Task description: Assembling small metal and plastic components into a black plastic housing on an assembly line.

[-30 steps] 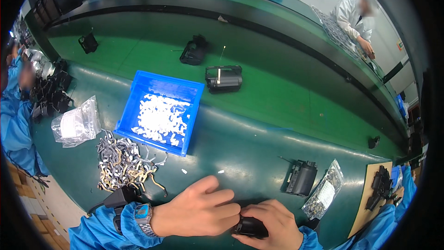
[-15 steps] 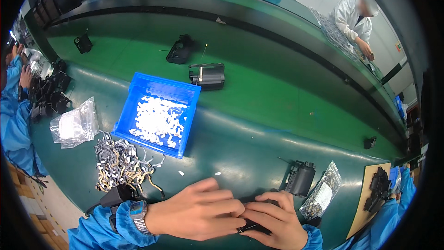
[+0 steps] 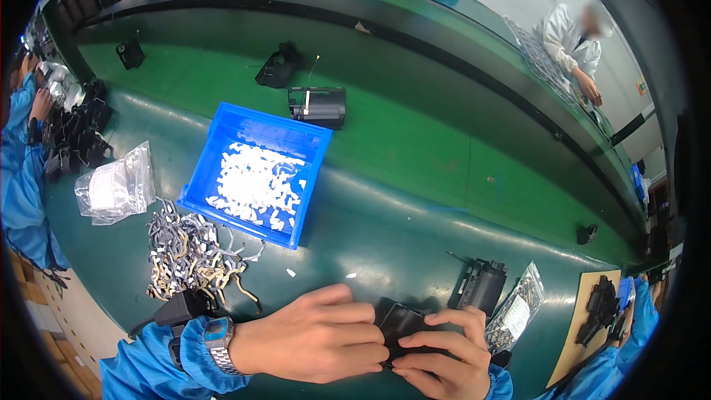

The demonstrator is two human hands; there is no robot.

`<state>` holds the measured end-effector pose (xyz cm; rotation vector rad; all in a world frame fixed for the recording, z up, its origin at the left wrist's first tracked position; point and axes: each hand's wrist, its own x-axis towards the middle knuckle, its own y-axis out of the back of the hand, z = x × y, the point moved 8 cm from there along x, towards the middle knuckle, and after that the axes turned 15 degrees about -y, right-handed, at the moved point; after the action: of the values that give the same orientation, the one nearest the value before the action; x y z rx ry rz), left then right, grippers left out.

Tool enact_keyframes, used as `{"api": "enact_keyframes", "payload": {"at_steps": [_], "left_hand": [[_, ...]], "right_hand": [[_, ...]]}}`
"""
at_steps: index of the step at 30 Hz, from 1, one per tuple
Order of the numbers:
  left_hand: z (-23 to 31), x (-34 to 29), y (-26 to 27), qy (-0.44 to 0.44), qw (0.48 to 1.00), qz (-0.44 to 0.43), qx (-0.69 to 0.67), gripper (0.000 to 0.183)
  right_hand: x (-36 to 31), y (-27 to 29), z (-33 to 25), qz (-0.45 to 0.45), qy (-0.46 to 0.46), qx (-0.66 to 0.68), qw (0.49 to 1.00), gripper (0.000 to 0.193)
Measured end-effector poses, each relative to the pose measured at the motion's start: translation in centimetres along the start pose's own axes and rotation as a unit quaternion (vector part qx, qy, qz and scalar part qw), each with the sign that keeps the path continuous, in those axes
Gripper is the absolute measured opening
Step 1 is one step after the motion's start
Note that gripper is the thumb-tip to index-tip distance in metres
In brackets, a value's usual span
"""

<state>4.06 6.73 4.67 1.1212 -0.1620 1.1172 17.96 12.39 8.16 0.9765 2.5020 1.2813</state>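
Observation:
A black plastic housing [image 3: 404, 324] is held between my two hands near the lower edge of the view. My left hand [image 3: 315, 337], with a watch on its wrist, has its fingers curled in against the housing's left side; the fingertips are partly hidden. From the right, my right hand [image 3: 452, 348] grips the same part, fingers bent over its face. Left of my hands lies a heap of short cables [image 3: 196, 255] in grey and tan. Behind it stands a blue bin [image 3: 315, 185] with many small white pieces [image 3: 255, 181] inside.
Another black housing [image 3: 481, 287] and a bag of small parts [image 3: 515, 311] lie right of my hands. A clear bag [image 3: 115, 187] sits at left. Black parts [image 3: 317, 106] rest on the green belt [image 3: 429, 155] beyond the bench. Co-workers' blue sleeves [image 3: 22, 200] show at both sides.
The black housing between my hands has tilted up and shows more of its face. My right fingers have shifted over it. Black parts on the belt are slightly farther left relative to the bin.

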Motion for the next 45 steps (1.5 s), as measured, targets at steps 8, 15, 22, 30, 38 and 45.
{"api": "enact_keyframes", "payload": {"at_steps": [8,15,22,30,38,45], "left_hand": [[0.0,-0.1,-0.1,0.004,1.000,-0.005,-0.011,0.011],[-0.2,-0.1,-0.5,0.003,1.000,-0.016,-0.013,0.014],[-0.7,0.3,0.6,0.030,0.999,0.031,-0.025,0.013],[-0.6,-0.3,1.0,0.029,0.998,0.050,-0.010,0.012],[-0.3,-0.5,1.8,-0.002,0.996,0.078,0.035,0.017],[2.9,-0.4,4.4,-0.069,0.950,0.259,0.159,0.025]], "right_hand": [[-0.1,0.1,-0.7,0.013,0.016,-0.003,1.000,0.018],[-1.1,0.0,-2.8,0.089,0.088,-0.099,0.987,0.017],[-2.4,-0.4,-3.2,0.155,0.147,-0.104,0.971,0.017],[1.0,0.5,0.3,-0.017,0.015,-0.015,1.000,0.032],[5.6,-2.0,-1.2,-0.225,0.021,-0.073,0.971,0.055],[15.2,4.8,6.5,0.002,-0.171,0.128,0.977,0.071]]}}
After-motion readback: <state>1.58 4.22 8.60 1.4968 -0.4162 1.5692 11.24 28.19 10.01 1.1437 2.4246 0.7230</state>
